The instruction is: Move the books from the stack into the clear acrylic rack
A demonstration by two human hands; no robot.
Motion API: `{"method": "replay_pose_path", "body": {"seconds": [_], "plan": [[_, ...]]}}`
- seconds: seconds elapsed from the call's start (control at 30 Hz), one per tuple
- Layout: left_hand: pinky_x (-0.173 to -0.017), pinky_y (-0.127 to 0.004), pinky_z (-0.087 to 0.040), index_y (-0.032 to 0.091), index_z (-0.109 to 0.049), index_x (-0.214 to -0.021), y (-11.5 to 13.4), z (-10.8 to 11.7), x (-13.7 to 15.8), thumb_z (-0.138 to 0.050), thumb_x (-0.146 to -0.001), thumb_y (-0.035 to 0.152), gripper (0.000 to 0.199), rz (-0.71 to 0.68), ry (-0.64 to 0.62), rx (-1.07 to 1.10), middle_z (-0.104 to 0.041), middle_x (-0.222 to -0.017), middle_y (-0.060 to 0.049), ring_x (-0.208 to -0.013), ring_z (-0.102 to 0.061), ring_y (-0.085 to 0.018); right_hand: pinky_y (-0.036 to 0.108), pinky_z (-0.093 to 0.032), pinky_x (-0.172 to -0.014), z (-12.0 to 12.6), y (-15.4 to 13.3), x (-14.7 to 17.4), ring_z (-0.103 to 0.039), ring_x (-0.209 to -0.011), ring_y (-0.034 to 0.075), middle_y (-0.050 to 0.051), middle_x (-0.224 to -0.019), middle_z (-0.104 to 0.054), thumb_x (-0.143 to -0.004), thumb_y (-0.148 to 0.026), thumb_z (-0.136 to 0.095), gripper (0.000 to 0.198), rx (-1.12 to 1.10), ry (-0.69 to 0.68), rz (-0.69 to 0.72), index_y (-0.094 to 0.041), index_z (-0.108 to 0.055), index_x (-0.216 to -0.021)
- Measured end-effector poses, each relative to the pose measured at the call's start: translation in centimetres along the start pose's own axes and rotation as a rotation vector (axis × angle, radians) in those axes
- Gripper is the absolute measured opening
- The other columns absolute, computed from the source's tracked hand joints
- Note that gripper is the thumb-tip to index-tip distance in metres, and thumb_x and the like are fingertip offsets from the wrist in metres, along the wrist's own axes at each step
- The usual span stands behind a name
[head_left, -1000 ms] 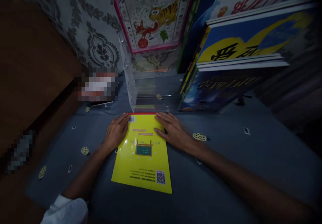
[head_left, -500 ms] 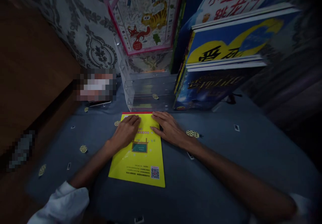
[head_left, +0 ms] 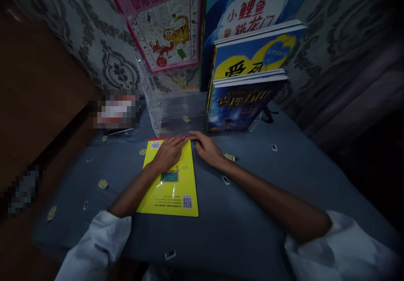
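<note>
A yellow book [head_left: 178, 190] with a red strip along its far edge lies flat on the cloth-covered table, its print upside down to me. Spread across its upper part is my left hand [head_left: 170, 151], palm down with the fingers laid out flat. My right hand [head_left: 207, 149] rests at the book's far right corner. Its index finger stretches to the red edge and the thumb stands off from it. Neither hand grips anything. Just beyond the book stands a clear plastic book rack [head_left: 172, 127].
The rack holds a pink book [head_left: 162, 32] on the left. On the right are a blue carp-story book [head_left: 246, 15], a blue-and-yellow book [head_left: 252, 57] and dark blue books [head_left: 241, 106]. A blurred-out item [head_left: 115, 110] lies at the left of the table [head_left: 240, 226].
My left hand has slid right over the book. My right hand has come off the cover to its corner, the index finger now extended. The view has shifted, showing more of the racked books.
</note>
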State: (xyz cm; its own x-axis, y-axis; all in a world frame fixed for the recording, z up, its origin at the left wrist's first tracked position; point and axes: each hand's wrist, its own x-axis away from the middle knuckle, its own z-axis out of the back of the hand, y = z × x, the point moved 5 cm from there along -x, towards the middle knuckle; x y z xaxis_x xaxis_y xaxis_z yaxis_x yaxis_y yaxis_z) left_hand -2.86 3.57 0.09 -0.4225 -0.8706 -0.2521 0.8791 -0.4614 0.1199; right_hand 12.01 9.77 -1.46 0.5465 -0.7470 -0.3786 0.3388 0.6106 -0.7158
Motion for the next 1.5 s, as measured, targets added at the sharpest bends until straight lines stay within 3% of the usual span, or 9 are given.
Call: {"method": "replay_pose_path", "body": {"seconds": [0.1,0.33,0.5,0.7,0.83,1.03,1.13,1.3,1.5], "plan": [[-0.111,-0.047,-0.042,0.019,-0.054,-0.143,0.0,-0.2,-0.1,-0.045,-0.093,0.009,0.051,-0.015,-0.012,0.000,-0.057,-0.147,-0.011,-0.135,-0.053,-0.025,0.046,-0.047,-0.106,-0.3,-0.5,0.1,-0.063,-0.119,0.026,0.011,-0.124,-0.071,-0.084,-0.008,-0.041,0.055,0.086,-0.015,0.050,-0.018,-0.056,-0.136],[-0.119,-0.046,-0.034,0.019,-0.053,-0.144,0.7,-0.1,0.4,-0.043,-0.093,0.007,0.053,-0.033,-0.133,0.032,-0.051,-0.153,-0.007,-0.145,-0.043,-0.023,0.042,-0.050,-0.100,-0.9,-1.4,0.4,-0.064,-0.112,0.028,0.016,-0.120,-0.070,-0.095,-0.018,-0.039,0.041,0.281,-0.059,0.041,-0.014,-0.060,-0.129],[-0.122,-0.049,-0.030,0.023,-0.052,-0.145,3.9,1.1,3.6,-0.042,-0.101,0.020,0.045,-0.113,-0.207,0.087,-0.052,-0.153,-0.006,-0.148,-0.039,-0.023,0.044,-0.051,-0.099,-1.0,-1.5,0.6,-0.064,-0.112,0.030,0.016,-0.120,-0.071,-0.094,-0.018,-0.041,0.039,0.335,-0.052,0.057,-0.014,-0.061,-0.127],[-0.125,-0.047,-0.026,0.028,-0.047,-0.149,6.9,1.9,8.0,-0.040,-0.105,0.024,0.045,-0.169,-0.182,0.153,-0.050,-0.154,-0.005,-0.149,-0.037,-0.020,0.045,-0.053,-0.094,-1.0,-1.8,0.6,-0.064,-0.108,0.031,0.012,-0.114,-0.073,-0.092,-0.021,-0.046,0.036,0.357,-0.064,0.114,-0.018,-0.064,-0.123],[-0.125,-0.044,-0.028,0.026,-0.045,-0.150,5.1,2.2,9.1,-0.040,-0.105,0.027,0.044,-0.087,-0.122,0.140,-0.049,-0.155,-0.006,-0.148,-0.039,-0.018,0.046,-0.052,-0.094,-1.1,-2.2,0.7,-0.064,-0.107,0.032,0.014,-0.112,-0.073,-0.091,-0.022,-0.048,0.032,0.387,-0.090,0.157,-0.018,-0.067,-0.115],[-0.120,-0.048,-0.035,0.017,-0.050,-0.145,-1.3,2.8,9.3,-0.039,-0.104,0.029,0.044,0.185,-0.038,0.056,-0.051,-0.152,-0.013,-0.144,-0.045,-0.024,0.048,-0.051,-0.096,-1.3,-2.5,1.0,-0.064,-0.110,0.034,0.016,-0.115,-0.072,-0.092,-0.026,-0.049,0.030,0.426,-0.119,0.205,-0.016,-0.068,-0.113],[-0.120,-0.048,-0.036,0.016,-0.051,-0.144,-3.3,2.7,9.1,-0.038,-0.104,0.030,0.044,0.256,-0.014,0.034,-0.050,-0.153,-0.013,-0.143,-0.046,-0.025,0.050,-0.050,-0.097,-1.3,-2.6,1.2,-0.062,-0.115,0.034,0.016,-0.120,-0.071,-0.094,-0.028,-0.047,0.032,0.447,-0.125,0.215,-0.017,-0.068,-0.116],[-0.121,-0.046,-0.034,0.014,-0.051,-0.143,-4.1,2.2,9.0,-0.037,-0.104,0.032,0.046,0.267,-0.005,0.040,-0.049,-0.154,-0.013,-0.145,-0.044,-0.024,0.055,-0.045,-0.104,-1.4,-2.6,1.4,-0.055,-0.129,0.035,0.017,-0.133,-0.066,-0.096,-0.029,-0.046,0.035,0.486,-0.118,0.243,-0.016,-0.069,-0.117],[-0.121,-0.047,-0.034,0.012,-0.051,-0.143,-3.9,2.2,8.9,-0.035,-0.104,0.031,0.046,0.264,-0.014,0.050,-0.049,-0.154,-0.013,-0.146,-0.043,-0.024,0.057,-0.044,-0.107,-1.8,-3.2,2.4,-0.058,-0.127,0.036,0.017,-0.133,-0.067,-0.097,-0.034,-0.049,0.038,0.465,-0.166,0.287,-0.015,-0.067,-0.125]]}}
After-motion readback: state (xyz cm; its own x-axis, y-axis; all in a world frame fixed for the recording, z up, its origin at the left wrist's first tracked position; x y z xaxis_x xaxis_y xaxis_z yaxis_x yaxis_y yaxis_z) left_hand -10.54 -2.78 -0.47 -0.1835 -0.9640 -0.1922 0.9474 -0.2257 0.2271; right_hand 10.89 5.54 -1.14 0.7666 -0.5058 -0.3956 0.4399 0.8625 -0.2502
